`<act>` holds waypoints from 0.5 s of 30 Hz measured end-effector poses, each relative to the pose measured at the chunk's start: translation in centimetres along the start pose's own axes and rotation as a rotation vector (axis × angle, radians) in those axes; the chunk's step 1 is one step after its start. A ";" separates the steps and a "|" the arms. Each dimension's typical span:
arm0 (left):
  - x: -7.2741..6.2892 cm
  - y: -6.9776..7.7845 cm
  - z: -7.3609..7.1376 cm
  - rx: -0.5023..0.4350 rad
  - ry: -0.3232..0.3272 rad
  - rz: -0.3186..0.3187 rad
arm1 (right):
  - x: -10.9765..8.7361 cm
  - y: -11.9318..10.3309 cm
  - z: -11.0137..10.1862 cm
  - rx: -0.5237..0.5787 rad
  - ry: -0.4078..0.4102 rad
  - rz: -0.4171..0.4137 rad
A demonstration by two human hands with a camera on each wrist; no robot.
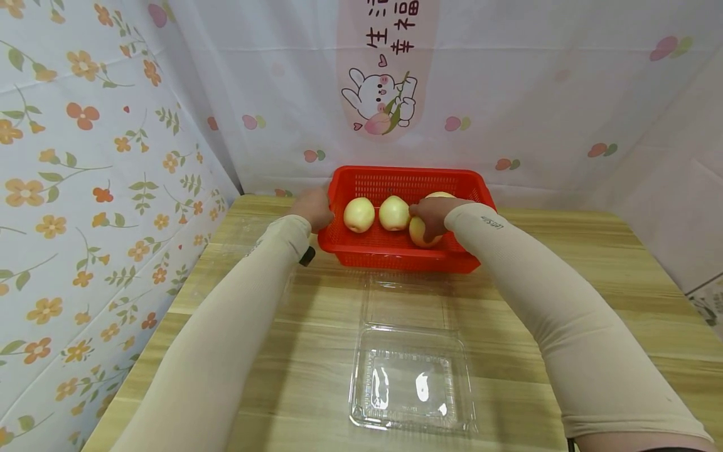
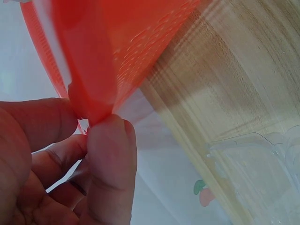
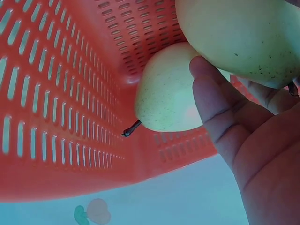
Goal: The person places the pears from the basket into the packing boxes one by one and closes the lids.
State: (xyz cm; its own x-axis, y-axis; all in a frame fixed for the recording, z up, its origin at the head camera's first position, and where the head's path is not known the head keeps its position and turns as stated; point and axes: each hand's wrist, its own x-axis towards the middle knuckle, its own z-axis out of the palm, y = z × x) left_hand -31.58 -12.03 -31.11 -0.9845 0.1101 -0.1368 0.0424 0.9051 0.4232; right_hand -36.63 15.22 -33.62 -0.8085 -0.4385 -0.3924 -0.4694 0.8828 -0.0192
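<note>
A red plastic basket (image 1: 403,258) with slotted walls holds several pale yellow pears. My left hand (image 1: 313,210) is at the basket's left end; in the left wrist view its thumb and fingers (image 2: 110,164) pinch the red rim. Inside the basket, my right hand (image 1: 432,215) curls round a pear (image 1: 420,233) near the front right. The right wrist view shows this gripped pear (image 3: 239,40) against the fingers, and another pear (image 3: 164,93) with a dark stem behind it. Two more pears, one on the left (image 1: 359,215) and one in the middle (image 1: 394,213), lie untouched.
An open clear plastic clamshell box (image 1: 415,417) lies on the wooden table (image 1: 525,389) in front of the basket, its lid (image 1: 409,304) towards the basket. More clear plastic (image 1: 243,238) lies at the left. Printed cloth (image 1: 271,81) hangs behind the table.
</note>
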 end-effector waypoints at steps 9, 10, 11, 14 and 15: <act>-0.1 0.1 0.0 -0.007 -0.005 -0.003 | -0.9 -0.7 -0.6 0.032 -0.033 0.027; -0.1 0.1 -0.1 -0.011 -0.008 -0.004 | -0.9 -0.7 -0.6 0.023 -0.036 0.023; -0.2 0.1 -0.1 -0.014 -0.009 -0.006 | -0.9 -0.7 -0.6 0.019 -0.038 0.022; -0.2 0.2 -0.1 -0.005 -0.007 -0.003 | -0.9 -0.7 -0.6 0.022 -0.043 0.026; -0.3 0.2 -0.1 -0.003 -0.008 -0.002 | -1.0 -0.7 -0.6 0.023 -0.044 0.028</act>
State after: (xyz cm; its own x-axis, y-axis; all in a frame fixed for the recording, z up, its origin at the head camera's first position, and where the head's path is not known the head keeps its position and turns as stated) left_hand -31.33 -11.90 -30.90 -0.9832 0.1115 -0.1444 0.0401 0.9042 0.4252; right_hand -35.72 14.87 -32.69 -0.8046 -0.4066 -0.4328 -0.4386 0.8982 -0.0284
